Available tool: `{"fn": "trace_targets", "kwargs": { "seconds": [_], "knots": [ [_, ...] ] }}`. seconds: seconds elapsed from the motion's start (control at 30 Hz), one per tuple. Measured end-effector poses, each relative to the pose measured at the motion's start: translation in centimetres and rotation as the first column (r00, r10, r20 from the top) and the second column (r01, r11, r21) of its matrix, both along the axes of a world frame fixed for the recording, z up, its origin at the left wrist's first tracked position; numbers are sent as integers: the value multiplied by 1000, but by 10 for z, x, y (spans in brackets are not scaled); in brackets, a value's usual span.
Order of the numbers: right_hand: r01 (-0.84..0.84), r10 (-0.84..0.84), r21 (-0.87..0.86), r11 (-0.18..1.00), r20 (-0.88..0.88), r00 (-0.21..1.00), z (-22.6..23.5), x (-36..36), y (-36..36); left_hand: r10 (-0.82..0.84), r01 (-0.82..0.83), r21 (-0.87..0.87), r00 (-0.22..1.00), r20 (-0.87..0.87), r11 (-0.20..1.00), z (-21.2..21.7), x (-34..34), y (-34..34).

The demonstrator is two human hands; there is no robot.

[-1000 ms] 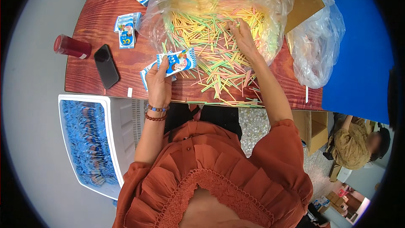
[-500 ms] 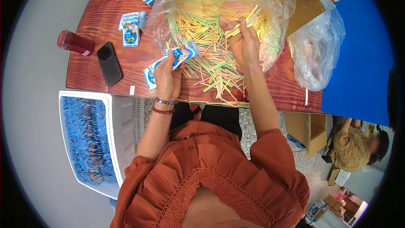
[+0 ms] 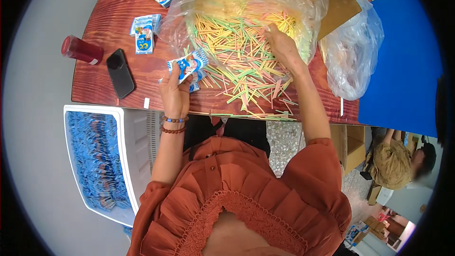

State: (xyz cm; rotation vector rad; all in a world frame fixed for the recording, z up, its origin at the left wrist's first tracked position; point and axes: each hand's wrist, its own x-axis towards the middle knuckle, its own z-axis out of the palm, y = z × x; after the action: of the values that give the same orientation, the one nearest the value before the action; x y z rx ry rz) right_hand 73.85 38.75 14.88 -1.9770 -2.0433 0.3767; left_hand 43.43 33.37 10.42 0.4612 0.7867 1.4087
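Observation:
My left hand (image 3: 175, 94) is closed on a blue and white packet (image 3: 192, 64) near the table's front edge. Behind its fingers a second similar packet (image 3: 195, 81) shows in part. To the right, my right hand (image 3: 284, 49) reaches down onto a loose heap of thin pink, yellow and green sticks (image 3: 237, 42). Its fingertips are mostly hidden against the heap, so any stick in them cannot be made out. The heap spills out of a large clear plastic bag (image 3: 177, 12) toward the table edge.
Several similar packets (image 3: 144, 38), a black phone (image 3: 120, 73) and a red bottle (image 3: 81, 50) lie on the left of the table. A white foam box (image 3: 127, 151) full of blue packets stands below. Rightward are a crumpled clear bag (image 3: 353, 61) and a seated person (image 3: 391, 163).
My left hand has shifted left with the packets. My right hand has moved from holding a small bunch of sticks above the heap to reaching into it; that bunch no longer shows.

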Motion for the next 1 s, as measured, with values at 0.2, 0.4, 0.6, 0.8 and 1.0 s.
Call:
{"fn": "trace_targets", "kwargs": {
  "seconds": [0.2,0.4,0.6,0.8,1.0],
  "knots": [
    [-254,256,-26,967,136,957,-13,12,18,-64,64,-6,998,-13,998,3,19,1],
    [-197,202,-45,979,167,965,-27,-14,25,-58,58,-52,998,-12,997,-3,16,-1],
    [-6,3,-131,991,-19,1000,-32,-5,37,-36,36,-34,999,-8,999,0,15,0],
    [12,-242,-274,962,-828,506,-21,13,30,-69,69,-38,998,-6,997,-2,13,-1],
    [-47,-135,-129,991,-979,-155,-48,2,27,-72,70,-73,997,-27,995,-1,18,-1]
  ]
}}
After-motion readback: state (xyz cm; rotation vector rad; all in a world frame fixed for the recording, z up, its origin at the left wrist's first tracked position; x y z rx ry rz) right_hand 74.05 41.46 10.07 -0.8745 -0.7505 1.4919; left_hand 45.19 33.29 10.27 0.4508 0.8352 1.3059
